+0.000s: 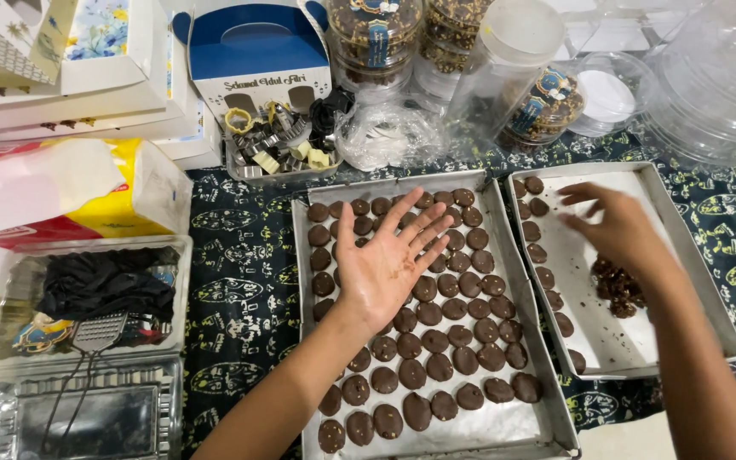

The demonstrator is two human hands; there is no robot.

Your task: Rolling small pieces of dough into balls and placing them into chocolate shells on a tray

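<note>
Left hand: we see our left hand [388, 262] open, palm up, fingers spread above the chocolate cookies [436, 341].
Right hand: our right hand [619, 228] hangs loosely open, holding nothing, over the second tray [692, 255], near its far edge.
Large tray [504, 422]: cookies fill it in rows.
Crumb pile [617, 288]: mid second tray, just beside our right wrist.
Cookie cutters [276, 146]: past the large tray's far left corner.
</note>
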